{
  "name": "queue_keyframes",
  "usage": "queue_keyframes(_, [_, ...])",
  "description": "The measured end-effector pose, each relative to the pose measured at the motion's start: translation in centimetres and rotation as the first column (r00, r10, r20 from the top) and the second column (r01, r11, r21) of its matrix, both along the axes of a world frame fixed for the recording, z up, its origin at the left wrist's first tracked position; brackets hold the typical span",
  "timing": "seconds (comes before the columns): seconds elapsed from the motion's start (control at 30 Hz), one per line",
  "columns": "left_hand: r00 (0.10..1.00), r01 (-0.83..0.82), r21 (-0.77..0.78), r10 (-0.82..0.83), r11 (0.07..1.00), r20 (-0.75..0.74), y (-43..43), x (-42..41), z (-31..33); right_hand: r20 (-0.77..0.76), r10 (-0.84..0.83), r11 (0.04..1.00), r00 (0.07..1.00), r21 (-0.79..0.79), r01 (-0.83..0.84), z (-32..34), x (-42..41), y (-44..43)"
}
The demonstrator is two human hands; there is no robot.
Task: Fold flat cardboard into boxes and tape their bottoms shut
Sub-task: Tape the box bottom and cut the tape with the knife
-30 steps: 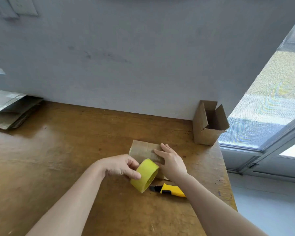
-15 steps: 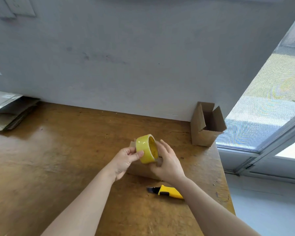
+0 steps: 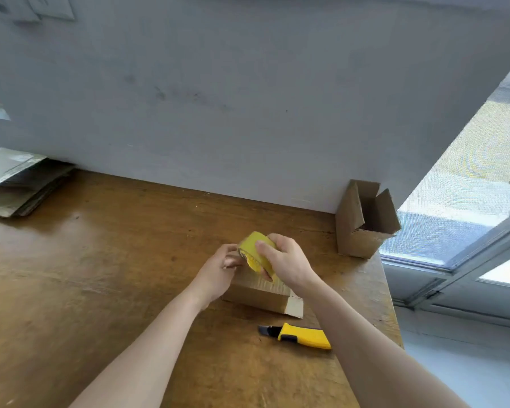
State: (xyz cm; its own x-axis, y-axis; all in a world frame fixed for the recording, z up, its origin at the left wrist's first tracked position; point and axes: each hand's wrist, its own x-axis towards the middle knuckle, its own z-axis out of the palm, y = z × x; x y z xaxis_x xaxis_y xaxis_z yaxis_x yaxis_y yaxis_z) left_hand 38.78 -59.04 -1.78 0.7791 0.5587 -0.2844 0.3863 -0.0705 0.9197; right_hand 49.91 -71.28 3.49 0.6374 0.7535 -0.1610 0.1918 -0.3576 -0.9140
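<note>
Handover: tape roll (image 3: 255, 248) is now gripped by the right hand (image 3: 289, 262), passed from the left hand (image 3: 218, 269).
Left grip cannot be told. It is held over the folded box (image 3: 256, 294) by the table's (image 3: 100, 260) right edge; taping is expected next.

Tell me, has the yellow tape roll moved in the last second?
Yes. The tape roll, now gripped by the right hand, has risen away from the knife toward the wall, above the box.
</note>
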Motion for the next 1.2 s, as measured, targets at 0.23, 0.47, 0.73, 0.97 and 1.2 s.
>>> queue_keyframes(0.23, [0.984, -0.136, -0.289, 0.163, 0.948, 0.072, 0.6, 0.9, 1.0, 0.031, 0.034, 0.993, 0.999, -0.117, -0.031, -0.6, 0.9, 0.0])
queue_keyframes(0.47, [0.950, -0.287, -0.344, 0.311, 0.894, 0.014, 0.6, 2.1, 1.1, 0.056, 0.094, 0.987, 0.994, -0.136, -0.086, -0.5, 0.6, 0.0])
queue_keyframes(0.73, [0.973, -0.182, 0.041, 0.186, 0.982, -0.134, 1.3, 2.5, 1.1, 0.131, 0.129, 0.984, 0.983, -0.136, -0.111, -1.0, 0.7, 0.3])
queue_keyframes(0.97, [0.947, -0.279, -0.043, 0.268, 0.959, -0.179, 1.3, 2.6, 0.1, 0.292, 0.173, 0.976, 0.941, -0.181, -0.123, -0.8, 1.6, -0.1])
queue_keyframes(1.2, [0.927, -0.333, -0.126, 0.300, 0.935, -0.225, 2.2, 2.6, 0.4, 0.574, 0.193, 0.952, 0.796, -0.305, -0.011, 0.5, 2.8, 0.0])
